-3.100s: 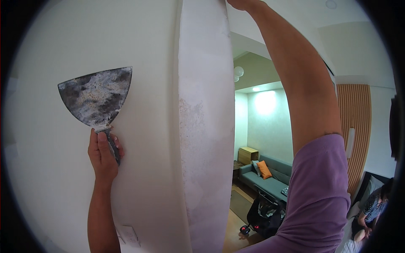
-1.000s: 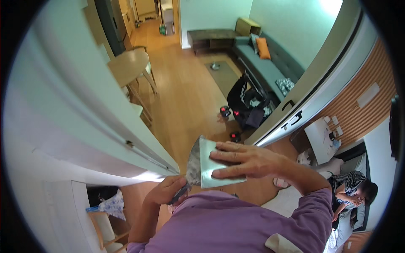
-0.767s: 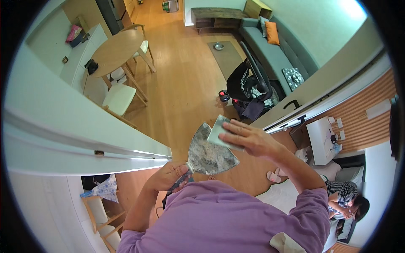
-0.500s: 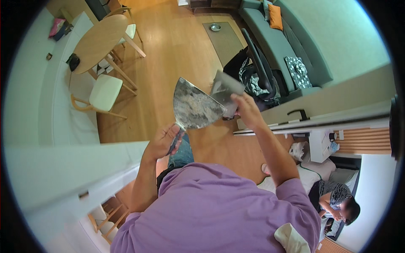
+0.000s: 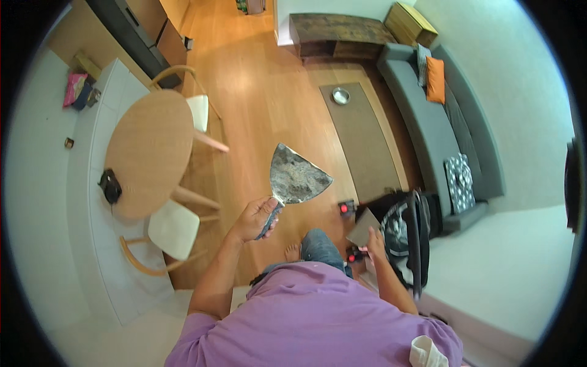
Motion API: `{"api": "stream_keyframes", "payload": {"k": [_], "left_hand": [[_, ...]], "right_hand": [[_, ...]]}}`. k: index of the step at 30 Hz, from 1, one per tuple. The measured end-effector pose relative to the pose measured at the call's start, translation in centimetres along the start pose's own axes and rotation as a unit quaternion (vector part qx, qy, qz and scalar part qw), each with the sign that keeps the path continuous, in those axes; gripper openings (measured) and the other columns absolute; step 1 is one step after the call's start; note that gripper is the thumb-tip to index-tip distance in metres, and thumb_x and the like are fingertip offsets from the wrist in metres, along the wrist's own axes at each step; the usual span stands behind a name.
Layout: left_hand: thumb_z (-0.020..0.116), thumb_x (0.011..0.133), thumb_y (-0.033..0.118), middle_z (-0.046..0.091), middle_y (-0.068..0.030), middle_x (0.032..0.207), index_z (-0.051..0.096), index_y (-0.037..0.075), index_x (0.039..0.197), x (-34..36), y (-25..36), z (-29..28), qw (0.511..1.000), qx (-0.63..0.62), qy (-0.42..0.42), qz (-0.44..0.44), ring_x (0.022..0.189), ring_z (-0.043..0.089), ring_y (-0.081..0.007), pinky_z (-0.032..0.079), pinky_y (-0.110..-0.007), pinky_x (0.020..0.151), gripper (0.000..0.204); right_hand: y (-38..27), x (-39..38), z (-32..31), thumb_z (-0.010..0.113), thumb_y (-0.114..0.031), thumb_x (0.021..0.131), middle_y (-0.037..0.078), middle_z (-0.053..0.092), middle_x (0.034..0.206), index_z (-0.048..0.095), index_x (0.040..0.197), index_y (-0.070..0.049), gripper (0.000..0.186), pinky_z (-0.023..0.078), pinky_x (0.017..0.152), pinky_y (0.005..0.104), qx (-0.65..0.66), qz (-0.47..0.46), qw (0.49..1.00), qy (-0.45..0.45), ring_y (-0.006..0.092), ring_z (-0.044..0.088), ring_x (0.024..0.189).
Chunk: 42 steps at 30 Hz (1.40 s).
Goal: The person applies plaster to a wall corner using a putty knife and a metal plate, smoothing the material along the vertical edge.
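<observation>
My left hand (image 5: 255, 220) is wrapped around the handle of a wide putty knife (image 5: 296, 176). Its fan-shaped metal blade points away from me and is smeared with grey and brownish residue. On the right, lower and close to my body, my right hand (image 5: 375, 248) grips a flat, rectangular grey trowel-like blade (image 5: 364, 230); its handle is hidden by my fingers. The two tools are apart, both held above the wooden floor. Just beside my right hand stands a black stroller (image 5: 397, 232).
To the left are a round wooden table (image 5: 150, 153) and a white-seated chair (image 5: 174, 229). A grey sofa (image 5: 422, 128) lines the right wall, alongside a brown mat (image 5: 361, 137) bearing a metal bowl (image 5: 340, 96). A low wooden cabinet (image 5: 336, 30) stands at the far end.
My hands have moved apart; the tools overlapped in view before. The right hand has dropped lower, to the stroller's side. My view has turned, and the doorway with another person is out of sight.
</observation>
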State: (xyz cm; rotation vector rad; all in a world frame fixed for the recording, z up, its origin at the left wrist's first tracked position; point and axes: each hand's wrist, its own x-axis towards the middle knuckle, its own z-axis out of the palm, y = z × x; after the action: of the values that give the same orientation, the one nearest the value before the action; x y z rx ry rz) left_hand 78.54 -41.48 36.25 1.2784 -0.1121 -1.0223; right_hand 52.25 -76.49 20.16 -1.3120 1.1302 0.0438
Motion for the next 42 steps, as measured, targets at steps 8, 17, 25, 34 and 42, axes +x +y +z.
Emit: {"api": "stream_keyframes", "payload": {"k": [8, 17, 25, 34, 42], "left_hand": [[0.051, 0.105, 0.051, 0.055, -0.0034, 0.066, 0.056, 0.007, 0.096, 22.6, 11.5, -16.9, 0.98, -0.118, 0.143, 0.07, 0.044, 0.051, -0.0127, 0.042, -0.026, 0.039, 0.045], [0.049, 0.105, 0.05, 0.053, -0.0021, 0.062, 0.054, 0.011, 0.095, 39.5, 33.6, -34.8, 0.91, -0.208, 0.307, 0.185, 0.041, 0.051, -0.0141, 0.042, -0.028, 0.036, 0.041], [0.053, 0.104, 0.05, 0.053, -0.0014, 0.064, 0.054, 0.011, 0.094, 63.2, 53.3, -57.4, 0.9, -0.256, 0.3, 0.185, 0.044, 0.051, -0.0137, 0.041, -0.027, 0.038, 0.04], [0.05, 0.105, 0.049, 0.053, -0.0021, 0.065, 0.054, 0.01, 0.095, 88.0, 81.6, -82.0, 0.92, -0.121, 0.305, 0.214, 0.045, 0.052, -0.0141, 0.042, -0.028, 0.039, 0.04], [0.047, 0.106, 0.05, 0.054, -0.0028, 0.065, 0.054, 0.009, 0.099, 106.3, 96.5, -103.3, 0.887, -0.207, 0.353, 0.213, 0.044, 0.052, -0.0141, 0.043, -0.028, 0.039, 0.043]], "right_hand": [[-15.6, 28.2, 13.4, 0.054, -0.032, 0.098, 0.009, 0.066, 0.097, 0.06, 0.122, -0.005, 0.036, 0.051, 0.052, 0.0332, 0.06, -0.013, 0.996, 0.071, 0.0188, 0.064, 0.073], [-59.7, 56.6, 42.9, 0.057, -0.026, 0.095, 0.002, 0.061, 0.084, 0.065, 0.1, -0.006, 0.022, 0.046, 0.06, 0.0321, -0.035, -0.189, 0.981, -0.019, 0.015, 0.057, 0.072], [-73.3, 71.6, 55.6, 0.05, -0.01, 0.085, 0.005, 0.055, 0.076, 0.048, 0.072, -0.013, 0.014, 0.048, 0.058, 0.0378, 0.169, -0.02, 0.985, 0.003, 0.022, 0.054, 0.064], [-74.6, 79.0, 68.4, 0.051, -0.033, 0.095, 0.014, 0.061, 0.11, 0.055, 0.111, -0.006, 0.032, 0.052, 0.085, 0.0518, 0.148, 0.28, 0.939, 0.136, 0.0327, 0.063, 0.099], [-106.6, 113.4, 103.9, 0.051, -0.057, 0.099, 0.022, 0.065, 0.109, 0.064, 0.114, 0.005, 0.065, 0.048, 0.089, 0.046, -0.148, 0.018, 0.986, 0.072, 0.0309, 0.062, 0.102]]}}
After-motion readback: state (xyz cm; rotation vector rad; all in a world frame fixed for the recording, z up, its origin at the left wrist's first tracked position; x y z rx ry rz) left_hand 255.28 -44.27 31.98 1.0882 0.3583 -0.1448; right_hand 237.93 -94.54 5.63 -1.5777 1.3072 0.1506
